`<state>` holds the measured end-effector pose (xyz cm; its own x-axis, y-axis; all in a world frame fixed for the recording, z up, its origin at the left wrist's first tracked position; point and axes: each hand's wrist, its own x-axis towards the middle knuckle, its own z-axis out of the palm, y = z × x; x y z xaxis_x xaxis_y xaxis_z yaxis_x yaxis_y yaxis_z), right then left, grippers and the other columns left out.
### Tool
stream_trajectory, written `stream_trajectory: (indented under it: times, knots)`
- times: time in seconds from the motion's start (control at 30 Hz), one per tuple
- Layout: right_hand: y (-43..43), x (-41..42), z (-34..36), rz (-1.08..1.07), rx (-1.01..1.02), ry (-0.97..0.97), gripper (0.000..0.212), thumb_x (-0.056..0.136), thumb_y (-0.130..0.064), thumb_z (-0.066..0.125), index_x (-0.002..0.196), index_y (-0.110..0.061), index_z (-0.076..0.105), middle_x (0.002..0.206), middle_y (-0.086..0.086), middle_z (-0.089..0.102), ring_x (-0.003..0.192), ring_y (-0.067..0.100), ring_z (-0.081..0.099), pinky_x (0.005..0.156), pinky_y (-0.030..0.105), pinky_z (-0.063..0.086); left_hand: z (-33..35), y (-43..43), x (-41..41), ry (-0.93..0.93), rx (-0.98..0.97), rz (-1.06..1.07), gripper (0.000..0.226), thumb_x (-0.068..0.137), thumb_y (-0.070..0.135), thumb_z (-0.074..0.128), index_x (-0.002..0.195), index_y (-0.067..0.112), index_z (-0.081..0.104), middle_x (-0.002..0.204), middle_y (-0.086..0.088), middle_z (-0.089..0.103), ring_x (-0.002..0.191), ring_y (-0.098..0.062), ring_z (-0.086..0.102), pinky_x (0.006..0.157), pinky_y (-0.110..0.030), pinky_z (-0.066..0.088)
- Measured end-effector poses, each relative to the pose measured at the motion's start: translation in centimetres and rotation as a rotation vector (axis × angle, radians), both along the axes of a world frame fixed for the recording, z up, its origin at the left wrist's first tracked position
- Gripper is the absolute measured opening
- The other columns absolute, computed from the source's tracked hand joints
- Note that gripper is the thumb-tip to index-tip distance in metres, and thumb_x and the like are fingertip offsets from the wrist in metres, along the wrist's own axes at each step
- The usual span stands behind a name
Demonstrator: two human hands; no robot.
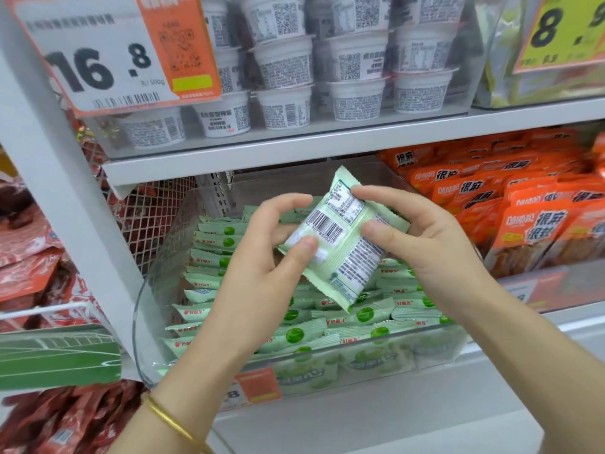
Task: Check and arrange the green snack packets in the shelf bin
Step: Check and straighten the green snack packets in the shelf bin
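Note:
A pale green snack packet (343, 244) is held up above the bin, its back with barcode and print facing me. My left hand (262, 257) pinches its lower left edge between thumb and fingers. My right hand (422, 237) pinches its upper right side. Below them a clear plastic shelf bin (144, 309) holds several rows of the same green packets (209, 257), most lying front up with a green fruit picture.
Orange snack packets (523, 217) fill the bin to the right. White tubs (284, 106) are stacked on the shelf above, behind a 16.8 price tag (108, 60). Red packets (39, 257) lie at the left, past a white shelf post (65, 204).

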<state>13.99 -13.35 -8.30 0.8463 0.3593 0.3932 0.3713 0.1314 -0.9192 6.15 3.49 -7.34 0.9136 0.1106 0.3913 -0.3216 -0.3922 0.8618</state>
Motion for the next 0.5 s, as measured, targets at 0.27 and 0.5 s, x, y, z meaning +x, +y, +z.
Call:
stream_trajectory:
  times: [0.27, 0.5]
  knots:
    - [0.1, -0.15, 0.07, 0.018, 0.1, 0.102, 0.037, 0.067, -0.013, 0.066, 0.104, -0.018, 0.067, 0.109, 0.001, 0.069, 0.088, 0.014, 0.066, 0.069, 0.029, 0.057, -0.01, 0.0, -0.19, 0.015, -0.048, -0.136, 0.053, 0.085, 0.002, 0.064, 0.118, 0.04, 0.046, 0.104, 0.006, 0.069, 0.075, -0.008, 0.067, 0.065, -0.017, 0.049]
    - [0.06, -0.07, -0.01, 0.025, 0.117, 0.101, 0.037, 0.068, -0.014, 0.066, 0.105, -0.017, 0.067, 0.111, 0.007, 0.067, 0.087, 0.017, 0.066, 0.067, 0.029, 0.057, 0.15, -0.01, -0.23, 0.016, -0.096, -0.149, 0.053, 0.085, 0.0, 0.063, 0.119, 0.037, 0.046, 0.104, 0.006, 0.069, 0.074, -0.008, 0.067, 0.065, -0.018, 0.05]
